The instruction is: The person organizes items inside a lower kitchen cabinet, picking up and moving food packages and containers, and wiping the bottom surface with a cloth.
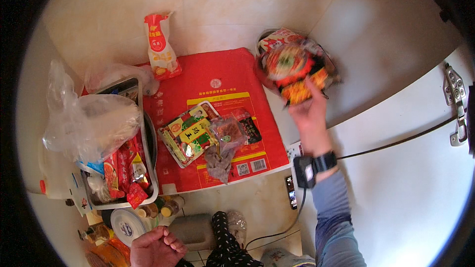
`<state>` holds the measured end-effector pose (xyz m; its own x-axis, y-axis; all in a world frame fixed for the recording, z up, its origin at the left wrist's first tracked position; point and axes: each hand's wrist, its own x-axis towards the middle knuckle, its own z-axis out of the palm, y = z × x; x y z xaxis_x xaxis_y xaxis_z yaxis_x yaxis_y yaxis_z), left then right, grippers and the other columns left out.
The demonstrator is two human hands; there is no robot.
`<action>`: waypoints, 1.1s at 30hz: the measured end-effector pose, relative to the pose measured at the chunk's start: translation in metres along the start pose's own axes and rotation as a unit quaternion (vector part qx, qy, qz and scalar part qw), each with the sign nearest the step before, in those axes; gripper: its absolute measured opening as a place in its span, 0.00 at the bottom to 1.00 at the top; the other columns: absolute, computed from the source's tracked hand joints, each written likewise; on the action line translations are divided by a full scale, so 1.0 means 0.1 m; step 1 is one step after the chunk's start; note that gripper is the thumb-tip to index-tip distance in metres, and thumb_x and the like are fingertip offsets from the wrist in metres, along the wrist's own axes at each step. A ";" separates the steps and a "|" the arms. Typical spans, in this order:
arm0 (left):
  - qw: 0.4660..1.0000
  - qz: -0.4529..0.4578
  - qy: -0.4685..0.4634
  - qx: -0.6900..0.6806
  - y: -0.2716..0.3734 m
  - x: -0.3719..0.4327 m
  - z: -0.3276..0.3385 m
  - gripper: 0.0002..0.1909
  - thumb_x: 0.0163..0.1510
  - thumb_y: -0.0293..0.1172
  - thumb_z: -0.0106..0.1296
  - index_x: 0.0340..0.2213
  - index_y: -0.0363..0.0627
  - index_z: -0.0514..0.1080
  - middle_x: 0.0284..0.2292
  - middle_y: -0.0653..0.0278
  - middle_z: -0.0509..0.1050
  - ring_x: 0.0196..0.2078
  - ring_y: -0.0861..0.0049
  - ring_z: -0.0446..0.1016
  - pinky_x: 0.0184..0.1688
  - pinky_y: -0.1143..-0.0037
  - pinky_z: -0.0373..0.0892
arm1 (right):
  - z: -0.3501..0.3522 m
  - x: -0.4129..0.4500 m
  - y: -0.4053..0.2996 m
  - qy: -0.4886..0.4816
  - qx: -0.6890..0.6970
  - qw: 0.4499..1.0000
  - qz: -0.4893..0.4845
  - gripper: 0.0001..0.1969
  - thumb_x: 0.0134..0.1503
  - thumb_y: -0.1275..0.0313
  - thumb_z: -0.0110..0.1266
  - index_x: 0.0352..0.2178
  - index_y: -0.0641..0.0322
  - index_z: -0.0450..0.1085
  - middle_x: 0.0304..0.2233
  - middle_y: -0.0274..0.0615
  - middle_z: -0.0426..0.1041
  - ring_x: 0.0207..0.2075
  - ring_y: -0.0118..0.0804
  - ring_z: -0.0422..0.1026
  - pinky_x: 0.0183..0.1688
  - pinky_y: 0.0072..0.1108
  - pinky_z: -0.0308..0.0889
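My right hand grips the lower edge of a black, red and yellow food packet, blurred, over a round container at the back right corner. Another white and red packet lies in that container. My left hand hangs low before me with curled fingers, nothing visible in it. On a red printed sheet rest a flat green and yellow food pack, a small clear packet of brown food and a crumpled grey cloth or wrapper.
A metal tray at left holds red packets and a clear plastic bag. A red and white bag leans on the back wall. Bottles and a lidded bowl stand below. A cable crosses the right panel.
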<state>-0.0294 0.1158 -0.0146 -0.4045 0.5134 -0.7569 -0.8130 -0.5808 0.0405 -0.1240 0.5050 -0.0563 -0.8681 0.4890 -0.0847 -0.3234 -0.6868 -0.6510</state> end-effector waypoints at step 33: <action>0.995 0.045 0.092 -0.009 -0.09 0.07 0.03 0.09 0.48 0.30 0.40 0.24 0.37 0.67 0.17 0.64 0.64 0.23 0.75 0.61 0.32 0.74 0.59 | -0.84 -0.49 1.59 0.291 -0.151 0.908 0.261 0.10 0.46 0.60 0.54 0.25 0.52 0.65 0.18 0.29 0.66 0.16 0.17 0.62 0.15 0.07 0.54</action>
<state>-0.0263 0.1260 -0.0185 -0.3899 0.3350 -0.8578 -0.7684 -0.6318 0.1025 -0.1010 0.4164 -0.2193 -0.4991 0.4015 -0.7679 0.2695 -0.7703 -0.5779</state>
